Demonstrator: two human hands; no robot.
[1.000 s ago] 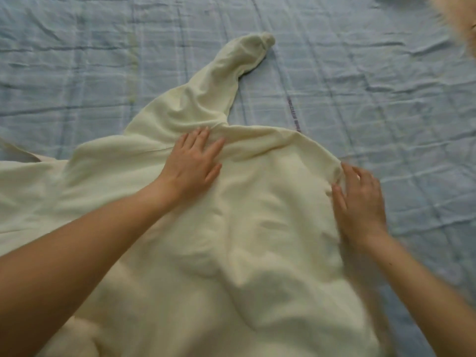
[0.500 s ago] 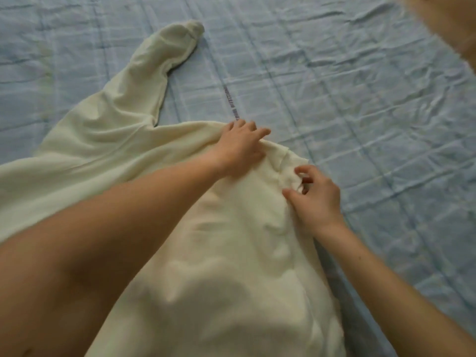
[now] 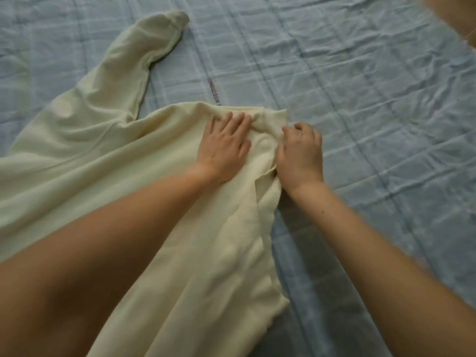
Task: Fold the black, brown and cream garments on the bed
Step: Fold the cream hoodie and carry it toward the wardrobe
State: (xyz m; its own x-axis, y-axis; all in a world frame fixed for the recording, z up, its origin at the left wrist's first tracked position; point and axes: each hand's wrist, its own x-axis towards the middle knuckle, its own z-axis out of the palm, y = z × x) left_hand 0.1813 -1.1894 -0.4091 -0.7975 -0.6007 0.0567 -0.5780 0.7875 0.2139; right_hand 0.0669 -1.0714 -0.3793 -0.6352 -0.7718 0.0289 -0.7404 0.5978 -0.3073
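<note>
A cream long-sleeved garment (image 3: 108, 155) lies spread across the bed, one sleeve (image 3: 144, 50) stretching up towards the far left with its cuff at the top. My left hand (image 3: 225, 148) lies flat, fingers apart, on the cloth near the garment's far right corner. Just to its right, my right hand (image 3: 300, 153) has its fingers curled, pinching the edge of that corner. The black and brown garments are not in view.
The bed is covered by a wrinkled blue checked sheet (image 3: 360, 99) that fills the right and top of the view. A blurred tan shape (image 3: 458, 19) sits at the top right corner.
My left hand slid right along the garment's far edge towards the corner. My right hand went from resting flat at the edge to pinching the cloth, and the two hands now sit close together.
</note>
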